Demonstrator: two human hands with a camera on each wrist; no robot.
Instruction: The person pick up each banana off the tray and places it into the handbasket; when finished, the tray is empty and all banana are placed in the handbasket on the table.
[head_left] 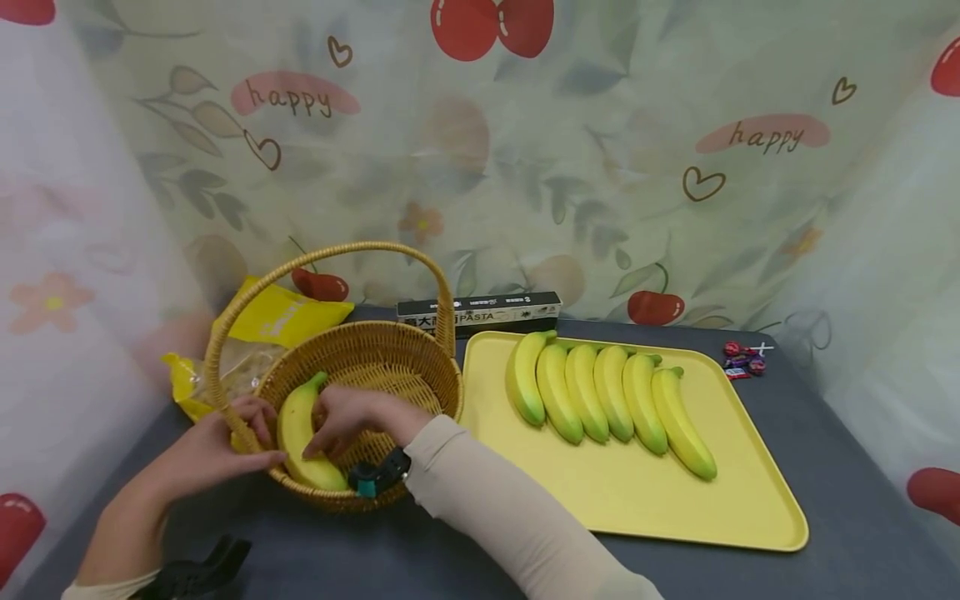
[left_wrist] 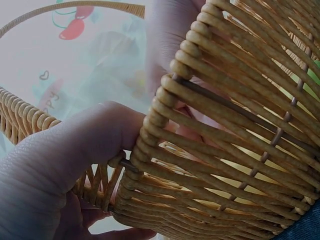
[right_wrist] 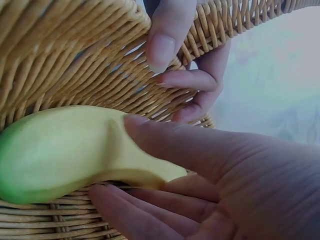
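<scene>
A round wicker basket [head_left: 367, 343] with a tall arched handle [head_left: 360, 247] stands on the left of the table. Inside it, along the left wall, lies one yellow banana [head_left: 298, 429] with a greenish tip. My right hand [head_left: 352, 417] reaches into the basket and holds this banana, thumb [right_wrist: 165, 142] on one side and fingers [right_wrist: 145, 212] on the other. My left hand [head_left: 213, 450] grips the basket's left rim where the handle joins it, thumb and fingers on either side of the wicker. The banana shows only partly through the weave in the left wrist view.
A yellow tray [head_left: 637, 504] on the right bears several bananas [head_left: 588, 392] in a row. Behind the basket are a yellow bag [head_left: 288, 317] and a pasta box [head_left: 480, 312]. Small wrapped candies [head_left: 742, 360] lie beyond the tray. Patterned curtain [head_left: 510, 167] encloses the back and sides.
</scene>
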